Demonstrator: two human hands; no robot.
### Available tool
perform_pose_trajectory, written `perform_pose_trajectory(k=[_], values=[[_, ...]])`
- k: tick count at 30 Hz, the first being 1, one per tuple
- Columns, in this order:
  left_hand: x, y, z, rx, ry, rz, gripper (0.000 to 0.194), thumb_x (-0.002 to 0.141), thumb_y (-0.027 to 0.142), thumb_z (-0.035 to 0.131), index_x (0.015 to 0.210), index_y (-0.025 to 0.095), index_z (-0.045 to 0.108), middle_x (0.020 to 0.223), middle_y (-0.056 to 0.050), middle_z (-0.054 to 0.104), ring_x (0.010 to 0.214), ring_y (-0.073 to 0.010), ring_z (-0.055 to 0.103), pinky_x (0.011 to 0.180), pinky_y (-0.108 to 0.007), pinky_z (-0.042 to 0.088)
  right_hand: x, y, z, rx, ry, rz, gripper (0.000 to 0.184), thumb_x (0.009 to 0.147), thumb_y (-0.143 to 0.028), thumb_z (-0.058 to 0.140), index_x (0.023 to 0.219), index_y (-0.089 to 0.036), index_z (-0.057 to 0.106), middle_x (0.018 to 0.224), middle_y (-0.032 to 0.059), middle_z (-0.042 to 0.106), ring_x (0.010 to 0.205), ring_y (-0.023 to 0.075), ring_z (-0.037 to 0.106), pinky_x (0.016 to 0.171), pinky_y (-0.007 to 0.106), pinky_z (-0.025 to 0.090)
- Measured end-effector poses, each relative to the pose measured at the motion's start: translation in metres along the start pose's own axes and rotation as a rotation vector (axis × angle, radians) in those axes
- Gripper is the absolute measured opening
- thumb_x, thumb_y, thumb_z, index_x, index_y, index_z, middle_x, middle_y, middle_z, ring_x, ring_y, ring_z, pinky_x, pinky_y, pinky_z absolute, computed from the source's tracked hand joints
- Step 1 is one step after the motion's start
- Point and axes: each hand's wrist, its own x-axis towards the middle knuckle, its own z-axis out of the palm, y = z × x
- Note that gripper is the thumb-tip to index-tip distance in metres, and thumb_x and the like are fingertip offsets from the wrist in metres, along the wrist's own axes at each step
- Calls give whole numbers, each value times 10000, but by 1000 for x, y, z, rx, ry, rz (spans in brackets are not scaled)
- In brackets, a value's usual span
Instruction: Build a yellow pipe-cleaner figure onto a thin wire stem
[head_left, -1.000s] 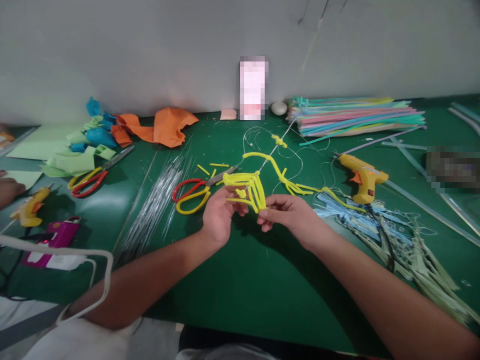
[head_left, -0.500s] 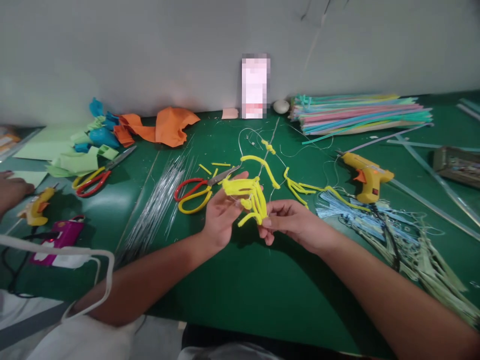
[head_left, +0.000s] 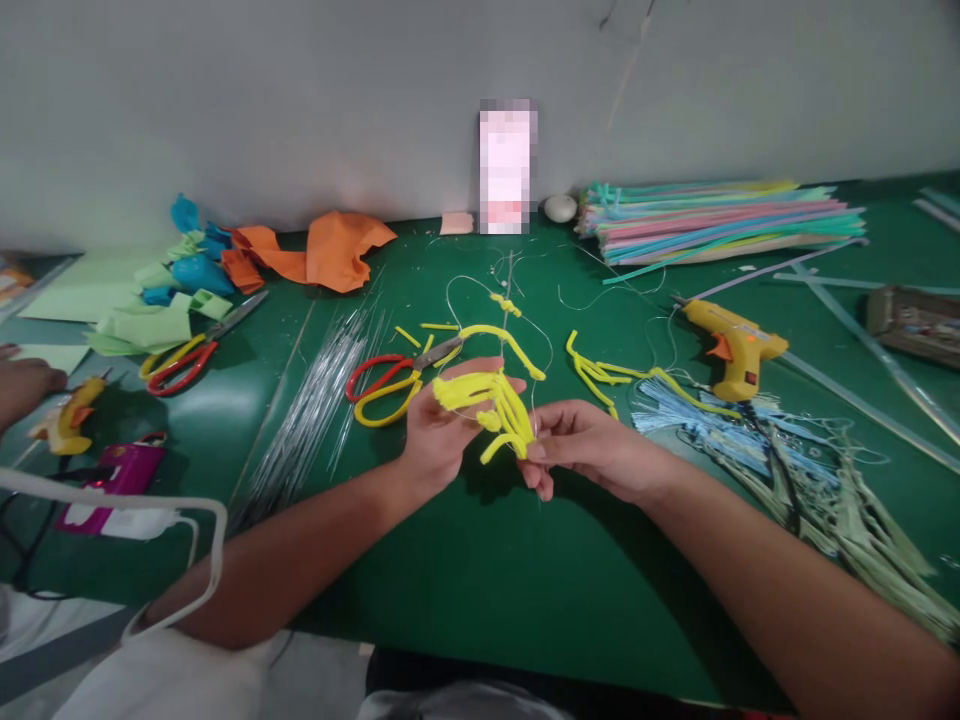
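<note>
Between both hands is a yellow pipe-cleaner piece [head_left: 480,395] of bent, side-by-side strips on a thin wire stem. My left hand [head_left: 439,430] is closed around its left part, some fingers behind it. The thumb and fingers of my right hand [head_left: 577,445] pinch its lower right end. From the piece, the wire runs away from me past a curved yellow pipe cleaner [head_left: 502,335] and a small yellow knot [head_left: 507,304]. Other yellow pipe cleaners [head_left: 600,375] lie to the right. Scissors with red and yellow handles [head_left: 390,390] rest near my left hand.
A yellow glue gun [head_left: 735,350] lies at right, below a pipe-cleaner bundle [head_left: 720,225]. Wires [head_left: 311,420] and second scissors [head_left: 195,350] are at left. Another person's hand [head_left: 26,385] is at the far left by another glue gun [head_left: 71,415]. A phone [head_left: 506,165] leans on the wall.
The yellow piece has tilted and moved slightly lower in my hands. Its wire stem, with the knot and curved strip, has swung left. Both hands keep their hold.
</note>
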Motion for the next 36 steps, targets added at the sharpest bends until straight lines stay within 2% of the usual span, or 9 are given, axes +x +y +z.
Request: perform_pose_trajectory(k=[5, 11, 16, 20, 28, 32, 36], values=[[1, -3, -1, 6, 3, 13, 279, 814, 353, 721, 1044, 197, 694, 911, -64, 747, 732, -188, 709, 653, -325, 595, 0, -1, 1, 15, -5, -15, 253, 718, -331, 799, 707, -139, 634, 662, 20, 723, 529, 101, 654, 552, 219, 521], [3, -1, 1, -11, 26, 57, 269, 752, 377, 778, 950, 210, 706, 875, -49, 747, 650, -160, 680, 579, -290, 576, 1, 3, 1, 46, -24, -3, 288, 688, -366, 816, 758, -131, 665, 707, 43, 739, 563, 122, 673, 579, 243, 540], [2, -4, -1, -11, -26, 83, 251, 834, 327, 705, 1071, 246, 687, 991, -48, 743, 720, -147, 684, 624, -273, 572, 1, 3, 0, 60, -1, -7, 245, 710, -346, 797, 711, -147, 655, 680, 35, 734, 547, 119, 664, 570, 240, 536], [1, -2, -1, 28, -70, 137, 286, 845, 279, 687, 1125, 232, 657, 1079, -70, 720, 724, -136, 670, 622, -264, 554, 1, 4, 0, 96, 50, -61, 204, 735, -314, 770, 734, -153, 643, 674, 23, 721, 553, 114, 660, 592, 236, 534], [3, 3, 1, 99, 4, 145, 198, 827, 286, 702, 1002, 201, 665, 1002, -72, 733, 704, -148, 663, 638, -284, 557, 2, 6, 0, 125, 61, -93, 183, 760, -300, 729, 773, -149, 627, 699, 33, 714, 578, 124, 664, 605, 243, 526], [4, 1, 0, 76, 26, 142, 216, 805, 311, 730, 978, 198, 668, 994, -76, 737, 705, -150, 667, 637, -282, 563, 2, 5, 0, 121, 31, -85, 239, 765, -351, 741, 794, -141, 631, 712, 37, 714, 578, 119, 665, 599, 238, 533], [6, 0, -1, 20, -16, 191, 224, 774, 304, 764, 946, 188, 680, 980, -58, 747, 728, -147, 690, 648, -259, 574, 4, 5, 1, 85, 19, -89, 326, 672, -376, 828, 763, -139, 624, 672, 21, 703, 535, 111, 652, 563, 235, 541]])
